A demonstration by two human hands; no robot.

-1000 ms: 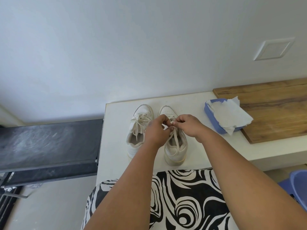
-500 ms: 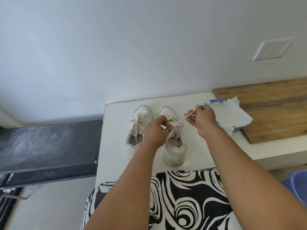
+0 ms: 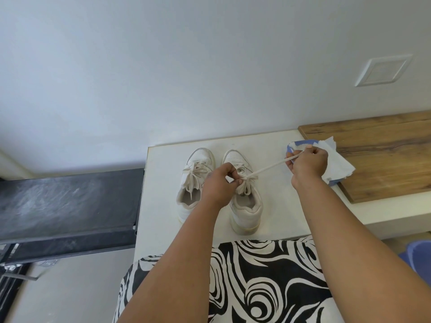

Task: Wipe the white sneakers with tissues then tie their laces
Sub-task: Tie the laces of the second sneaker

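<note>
Patterned garment [image 3: 256, 283]: black-and-white swirls, nearest the camera, at the near edge of the worktop [image 3: 163, 206].

Right sneaker [image 3: 245, 206]: white, upright on the white worktop, heel toward the camera, toe toward the wall. All places below are given from this shoe.

Left hand [image 3: 217, 185]: over the shoe's left side, its grip pinched tight on the lace loops at the knot above the tongue.

Lace [image 3: 268, 167]: one strand drawn taut from the knot, running up and to the right.

Left sneaker [image 3: 193, 183]: just beside on the left, parallel, its bow tied and the ends lying loose over the tongue.

Right hand [image 3: 307, 164]: to the right and farther back, grip closed on the free end of the taut lace.

Tissues [image 3: 340, 164]: white sheets on a blue pack [image 3: 291, 150], just behind the right hand, partly hidden by it.

Wooden board [image 3: 384, 155]: far right, on the worktop, the tissues overlapping its near corner.

Wall plate [image 3: 382, 71]: white, on the wall beyond the board.
</note>
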